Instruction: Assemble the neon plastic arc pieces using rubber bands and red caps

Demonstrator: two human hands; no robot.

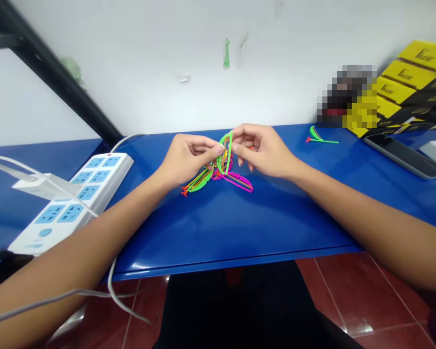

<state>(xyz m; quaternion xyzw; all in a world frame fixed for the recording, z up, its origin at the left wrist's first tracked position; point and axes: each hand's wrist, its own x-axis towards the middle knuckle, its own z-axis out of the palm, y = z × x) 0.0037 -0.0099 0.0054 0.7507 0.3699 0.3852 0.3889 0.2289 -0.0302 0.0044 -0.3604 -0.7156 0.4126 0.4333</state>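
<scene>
Above the blue table, a green bow-shaped plastic piece [228, 155] stands upright between my two hands. My left hand [194, 157] pinches its left side between thumb and fingertips. The fingers of my right hand [259, 150] are closed on its upper right edge. Below my hands, a magenta bow-shaped piece [240, 182] and a green one [201, 181] lie on the table, with red-orange tips [184, 191] at the left. Other small pieces behind them are partly hidden by my fingers.
A white power strip [90, 189] with a plug and cables lies left on the blue table [225, 232]. Another green bow with a red-tipped stick [323, 141] lies at right, near a phone [407, 155] and stacked yellow-black boxes [407, 72]. A wall stands behind.
</scene>
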